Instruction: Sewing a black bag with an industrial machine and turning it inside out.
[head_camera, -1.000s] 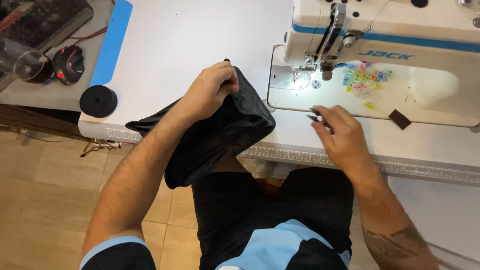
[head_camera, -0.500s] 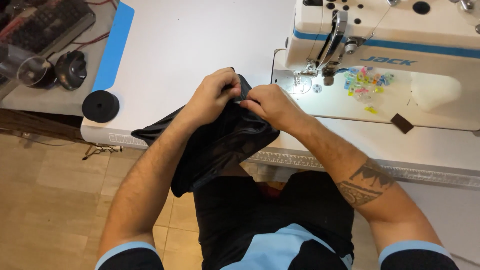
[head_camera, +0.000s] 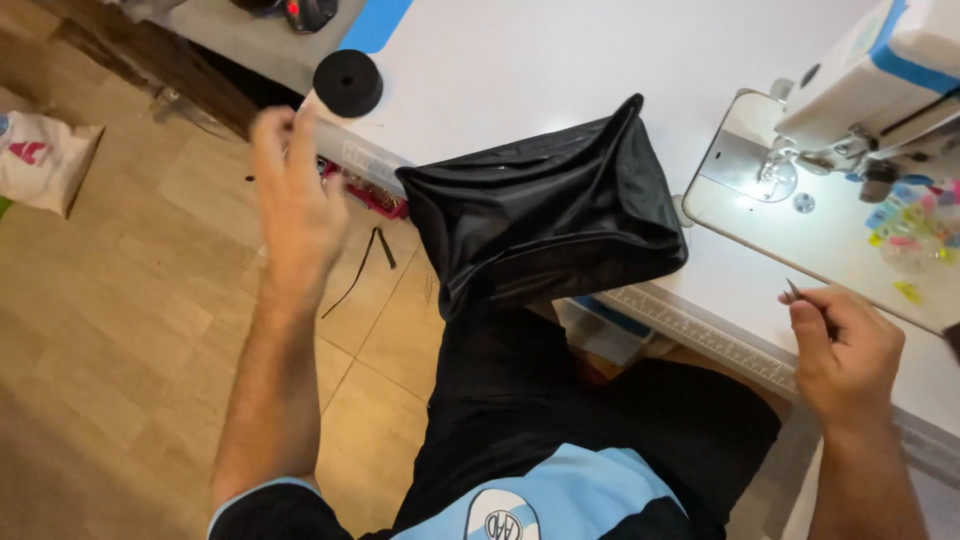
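We note the left hand open, raised off the surface — black cloth lies free; right hand pinches a small metal tool. White bag on floor.

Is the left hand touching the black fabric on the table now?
Apart. In the head view, the left hand is raised over the floor, with a clear gap of floor and table edge between it and the black fabric.
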